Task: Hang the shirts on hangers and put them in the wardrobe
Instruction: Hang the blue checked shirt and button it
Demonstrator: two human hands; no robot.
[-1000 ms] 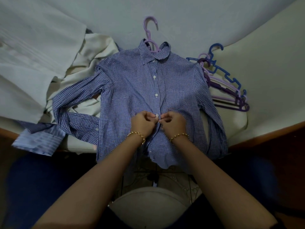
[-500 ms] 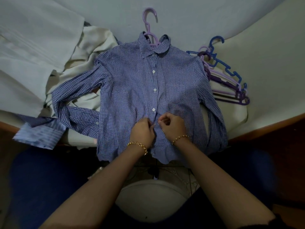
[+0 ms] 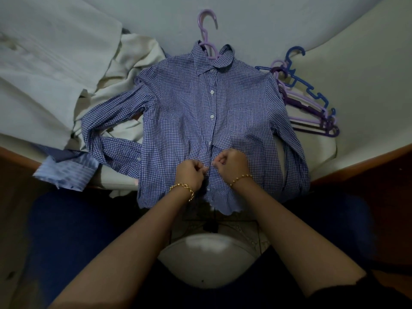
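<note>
both my left hand (image 3: 191, 173) and right hand (image 3: 231, 164) are pinching the checked shirt (image 3: 185, 112)'s placket, buttoning it so it won't slip off the lilac hanger (image 3: 206, 33)

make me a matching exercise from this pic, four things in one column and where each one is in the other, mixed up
Things
1. checked shirt
2. lilac hanger
3. spare hangers
4. striped garment

Places
A. heaped to the right of the spread shirt
B. hook pokes out above the collar
C. droops over the edge, far left
D. spread front up in the middle

Pairs: 1-D, 2-B, 3-A, 4-C
</note>
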